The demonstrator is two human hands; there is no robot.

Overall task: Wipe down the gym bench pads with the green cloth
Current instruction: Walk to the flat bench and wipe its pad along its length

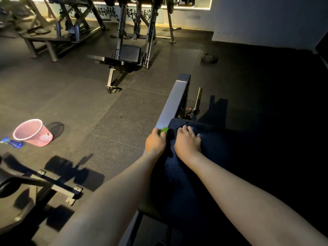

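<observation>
Hands on pad, cloth in the left

Two bare forearms come in from the bottom, so up close that's two hands, one cloth, one pad. Pad (pixel 177 178) is dark, with little droplets on it between the arms. Left hand (pixel 155 142) sits at the pad's left edge near its far end, fingers curled round the cloth (pixel 164 130). It's one green wad poking out past the knuckles, right at that edge. One small black bit (pixel 170 134) is just beside the cloth, can't tell what it is. Right hand (pixel 187 142) is just beside the left without touching it, palm down on the pad, fingers spread flat and holding nothing.

Past the hands, one grey beam (pixel 174 100) runs away along the pad's left side. Down on the floor (pixel 106 121) to the left there's one pink basket (pixel 32 133) lying tilted. One blue thing (pixel 12 142) lies right by it, too blurry to name.

Farther out, one black bench (pixel 126 56) stands mid-floor and one plate (pixel 209 58) lies flat off to the right, well apart from it. Machines (pixel 71 23) at the far end are too dark to count.
</observation>
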